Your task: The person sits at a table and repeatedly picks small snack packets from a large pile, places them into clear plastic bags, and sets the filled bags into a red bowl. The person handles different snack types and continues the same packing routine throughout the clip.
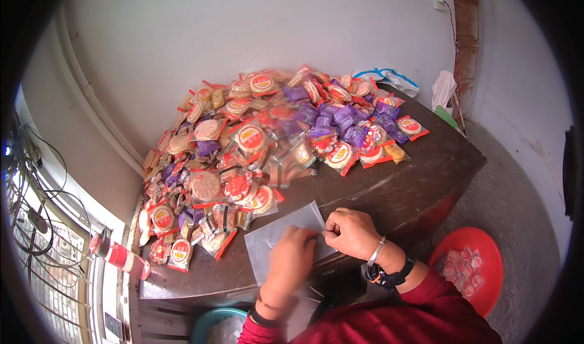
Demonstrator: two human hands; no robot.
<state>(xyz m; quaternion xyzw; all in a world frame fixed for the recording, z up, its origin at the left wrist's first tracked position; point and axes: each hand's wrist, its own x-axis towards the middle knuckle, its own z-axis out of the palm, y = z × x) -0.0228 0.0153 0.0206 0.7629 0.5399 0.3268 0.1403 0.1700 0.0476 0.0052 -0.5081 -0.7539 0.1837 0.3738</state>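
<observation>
A stack of clear plastic bags [262, 243] lies flat at the front edge of the dark wooden table. My left hand [292, 257], blurred, is over the bags with its fingers curled; its grip cannot be made out. At the bags' right edge, the thumb and fingers of my right hand [351, 233] are pinched together on the plastic. Just beyond is a big heap of wrapped snacks: round pale crackers [250, 137] in clear wrappers with red edges, purple packets [345, 117] and small clear-wrapped bars [225, 217].
A pink bottle [127, 262] stands at the table's left end. On the floor at right, a red basin [490, 271] holds several filled clear packs. A teal tub [207, 321] with plastic inside is below the front edge. A white sack [397, 81] lies behind the heap.
</observation>
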